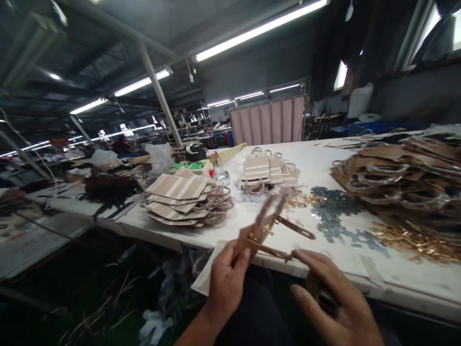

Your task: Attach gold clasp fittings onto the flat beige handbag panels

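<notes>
My left hand [227, 280] is closed around a bundle of thin brown leather straps [268, 226] with small gold buckles, held up in front of the table edge. Some straps fan upward, blurred by motion; one sticks out to the right. My right hand [333, 298] sits just right of them with its fingers stretched toward the strap ends, touching or nearly touching one tip. Whether it grips anything is unclear.
On the white table [360, 262] lie a stack of striped beige pieces [180, 197], a second stack with handles [266, 168], a big pile of brown pieces [399, 178], grey metal parts [334, 211] and gold fittings [414, 240]. Scraps litter the floor below.
</notes>
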`<state>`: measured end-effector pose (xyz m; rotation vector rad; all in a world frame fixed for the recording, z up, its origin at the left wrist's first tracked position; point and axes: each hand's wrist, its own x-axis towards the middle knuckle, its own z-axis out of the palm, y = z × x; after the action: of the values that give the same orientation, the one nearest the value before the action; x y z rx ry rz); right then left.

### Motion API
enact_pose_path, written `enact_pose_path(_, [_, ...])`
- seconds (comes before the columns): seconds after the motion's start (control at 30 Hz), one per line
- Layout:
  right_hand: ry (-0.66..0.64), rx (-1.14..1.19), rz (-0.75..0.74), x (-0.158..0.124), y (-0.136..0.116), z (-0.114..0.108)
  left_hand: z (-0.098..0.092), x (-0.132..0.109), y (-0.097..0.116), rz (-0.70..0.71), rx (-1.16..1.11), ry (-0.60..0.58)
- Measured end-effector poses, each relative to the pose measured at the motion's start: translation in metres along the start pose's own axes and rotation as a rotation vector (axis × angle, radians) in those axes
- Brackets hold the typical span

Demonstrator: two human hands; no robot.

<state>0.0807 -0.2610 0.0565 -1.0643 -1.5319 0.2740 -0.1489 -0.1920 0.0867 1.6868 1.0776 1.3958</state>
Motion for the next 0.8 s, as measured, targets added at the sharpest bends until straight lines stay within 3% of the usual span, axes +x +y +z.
enact_pose_path(0.1, [0.174,0.012,-0.032,0.017,-0.011,0.003,-0.027,0.011,0.023,-0.218,-0.311,0.216])
enact_pose_path(0.2, [0.181,-0.006,0.099,0.037,0.003,0.013,-0.037,0.011,0.039,-0.347,-0.516,0.275])
enact_pose_path(0.37, [0.026,0.094,0.291,0.073,0.014,0.022,-0.023,0.004,0.048,-0.473,-0.654,0.169])
enact_pose_path(0.63, [0.109,0.094,0.257,0.104,0.0,-0.012,-0.006,0.02,0.048,-0.524,-0.697,0.065])
enact_pose_path(0.8, [0.111,0.218,0.491,0.097,0.021,-0.016,0.002,0.032,0.042,-0.559,-0.729,0.021])
